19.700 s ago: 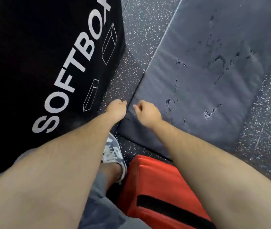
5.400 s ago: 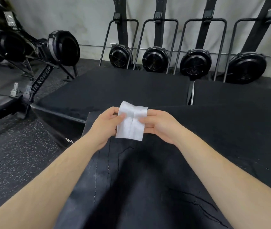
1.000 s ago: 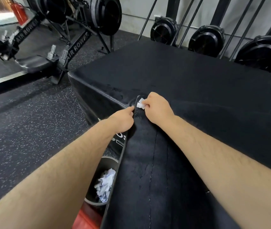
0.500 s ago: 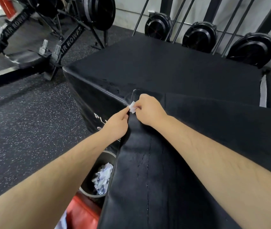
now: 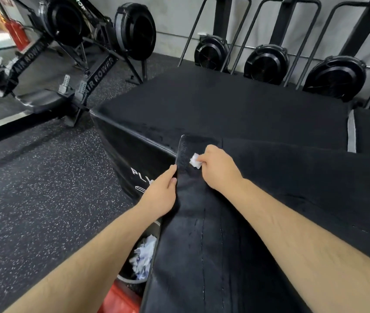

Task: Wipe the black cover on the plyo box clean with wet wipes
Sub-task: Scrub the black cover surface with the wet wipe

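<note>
Black cover runs from the near edge outward, far end lapped onto the top of the plyo box. Near left, tucked against the cover's edge: round bin with crumpled used wipes, red item just in front of it, partly hidden. Left hand grips the cover's left edge, fingers curled under, thumb on top. Right hand pinches a small wadded wet wipe in clenched fingers, pressed on the cover's far strip. Box side below shows white "PL" lettering. Speckled rubber floor to the left. Beyond: rower marked "AIR ROWER", more rowers stood upright along the wall.
</note>
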`<state>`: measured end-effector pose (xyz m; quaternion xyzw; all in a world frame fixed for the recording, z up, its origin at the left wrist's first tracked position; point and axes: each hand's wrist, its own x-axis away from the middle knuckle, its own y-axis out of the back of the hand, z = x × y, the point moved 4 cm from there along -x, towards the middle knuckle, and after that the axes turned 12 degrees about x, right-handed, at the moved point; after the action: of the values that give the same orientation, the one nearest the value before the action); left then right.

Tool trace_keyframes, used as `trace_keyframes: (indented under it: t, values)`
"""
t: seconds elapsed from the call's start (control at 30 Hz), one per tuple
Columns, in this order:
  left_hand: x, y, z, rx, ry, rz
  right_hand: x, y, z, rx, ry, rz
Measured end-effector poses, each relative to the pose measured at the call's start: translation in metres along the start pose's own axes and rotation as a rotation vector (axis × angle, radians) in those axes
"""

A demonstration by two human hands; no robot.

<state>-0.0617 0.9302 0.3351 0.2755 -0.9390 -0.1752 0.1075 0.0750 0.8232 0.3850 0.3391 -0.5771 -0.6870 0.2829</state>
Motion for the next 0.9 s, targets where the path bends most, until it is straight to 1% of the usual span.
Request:
trace_keyframes:
  t: [0.03, 0.07, 0.17, 0.2, 0.27, 0.37, 0.43, 0.5, 0.57, 0.6, 0.7, 0.73, 0.9]
  values:
    - [0.003, 0.001, -0.002, -0.002, -0.008, 0.01, 0.003, 0.002, -0.003, -0.014, -0.053, -0.022]
    - [0.003, 0.002, 0.002, 0.002, -0.01, 0.01, 0.01, 0.003, 0.001, -0.03, -0.055, -0.029]
    - [0.008, 0.006, 0.006, -0.019, -0.009, 0.01, 0.037, 0.002, 0.022, -0.078, 0.079, 0.016]
    - [0.009, 0.005, 0.006, -0.018, -0.004, 0.014, 0.038, 0.004, 0.021, -0.062, 0.089, 0.029]
    - [0.015, 0.002, 0.006, 0.011, 0.0, 0.008, 0.027, 0.008, 0.005, -0.001, 0.025, 0.015]
    - [0.024, -0.001, 0.004, 0.046, 0.002, -0.012, 0.018, 0.01, -0.013, -0.045, -0.101, -0.034]
    - [0.027, -0.001, 0.009, 0.108, 0.031, -0.016, 0.029, 0.006, 0.0, -0.06, -0.041, -0.028]
    - [0.031, 0.0, 0.012, 0.192, 0.055, -0.02, 0.049, 0.003, 0.019, -0.065, 0.088, 0.02]
    - [0.035, 0.0, 0.013, 0.207, 0.064, -0.04, 0.048, 0.006, 0.02, -0.017, 0.144, 0.04]
    - [0.037, -0.001, 0.012, 0.197, 0.063, -0.047, 0.038, 0.007, 0.014, 0.007, 0.121, 0.026]
    - [0.043, 0.0, 0.01, 0.165, 0.044, -0.06, 0.022, 0.01, -0.002, -0.05, -0.067, -0.021]
    - [0.044, 0.001, 0.011, 0.161, 0.043, -0.058, 0.023, 0.008, 0.003, -0.066, -0.081, -0.023]
    - [0.046, 0.005, 0.017, 0.197, 0.057, -0.014, 0.054, -0.002, 0.034, -0.089, 0.104, 0.044]
